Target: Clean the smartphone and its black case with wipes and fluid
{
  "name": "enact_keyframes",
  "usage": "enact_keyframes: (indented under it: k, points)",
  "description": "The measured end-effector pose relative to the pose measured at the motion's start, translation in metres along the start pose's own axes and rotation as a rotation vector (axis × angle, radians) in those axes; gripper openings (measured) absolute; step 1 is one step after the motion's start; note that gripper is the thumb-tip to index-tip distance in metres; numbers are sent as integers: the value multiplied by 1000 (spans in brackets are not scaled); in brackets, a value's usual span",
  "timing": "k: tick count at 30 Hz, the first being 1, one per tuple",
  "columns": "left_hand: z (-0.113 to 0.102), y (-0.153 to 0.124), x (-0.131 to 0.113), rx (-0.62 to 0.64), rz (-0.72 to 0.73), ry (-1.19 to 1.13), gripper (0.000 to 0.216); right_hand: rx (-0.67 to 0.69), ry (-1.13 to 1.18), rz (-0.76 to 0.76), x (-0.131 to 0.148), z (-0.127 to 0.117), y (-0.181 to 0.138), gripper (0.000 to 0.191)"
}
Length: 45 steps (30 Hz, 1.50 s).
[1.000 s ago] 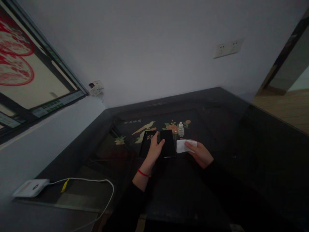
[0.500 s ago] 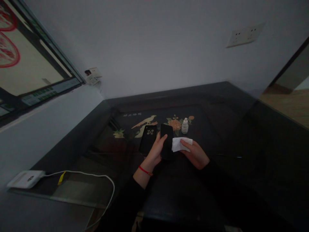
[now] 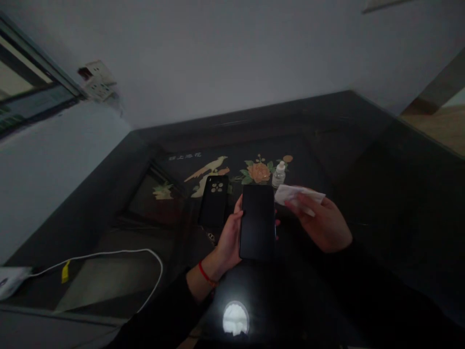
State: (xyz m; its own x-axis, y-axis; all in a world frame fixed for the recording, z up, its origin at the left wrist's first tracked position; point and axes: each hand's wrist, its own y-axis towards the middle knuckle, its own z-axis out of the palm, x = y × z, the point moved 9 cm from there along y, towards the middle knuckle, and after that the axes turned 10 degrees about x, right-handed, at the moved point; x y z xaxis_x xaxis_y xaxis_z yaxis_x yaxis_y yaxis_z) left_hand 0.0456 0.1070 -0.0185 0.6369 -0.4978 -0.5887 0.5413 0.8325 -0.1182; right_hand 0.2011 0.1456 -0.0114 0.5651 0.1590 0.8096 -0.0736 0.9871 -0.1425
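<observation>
A black smartphone [image 3: 257,223] lies in my left hand [image 3: 228,238], its dark screen facing me and my fingers wrapped round its edges. My right hand [image 3: 324,222] pinches a folded white tissue [image 3: 300,195] just right of the phone, not touching it. Left of the phone, a black phone case [image 3: 214,201] with several round camera openings rests on the table; a small strap or chain [image 3: 210,236] hangs from its lower end. Behind the tissue stands a small white-capped bottle [image 3: 279,174], upright.
The dark glossy table [image 3: 327,145] carries a bird-and-flower picture and meets the wall at the back. At the left lie a white device [image 3: 13,282] and its white cable [image 3: 109,252] with a yellow tag [image 3: 65,271]. Wall sockets [image 3: 97,80] sit near the window.
My left hand has turned the phone so its screen shows more fully and nearer. My right hand with the tissue has moved right, away from it. The camera view has shifted.
</observation>
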Motion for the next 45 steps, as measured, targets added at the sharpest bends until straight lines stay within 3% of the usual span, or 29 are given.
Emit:
enact_keyframes:
  k: [6,13,15,19,24,29,34,39,43,45]
  points:
    - [15,-8,16,159,-160,-127,66,59,-153,-295,30,3,-2,6]
    - [22,-16,29,228,-225,-129,71,171,-994,-733,63,47,-46,24]
    - [20,-16,30,205,-229,-134,71,327,-1146,-804,59,66,-49,28]
    - [13,-13,24,144,-187,-168,75,766,-1320,-916,44,103,-47,30]
    - [5,-12,21,99,-188,-151,72,747,-1324,-968,48,115,-36,29]
    - [-18,-14,25,-90,-175,-86,62,1019,-1488,-996,17,131,-53,33]
    - [-22,-14,27,-130,-157,-83,63,844,-1596,-950,20,123,-36,34]
    - [-25,-13,22,-184,-115,-73,65,1002,-1636,-1077,7,130,-54,33]
    - [-15,-11,20,-92,-110,-104,66,780,-1693,-994,16,123,-40,33]
    - [-13,-11,22,-61,-145,-132,70,791,-1680,-1000,13,124,-44,33]
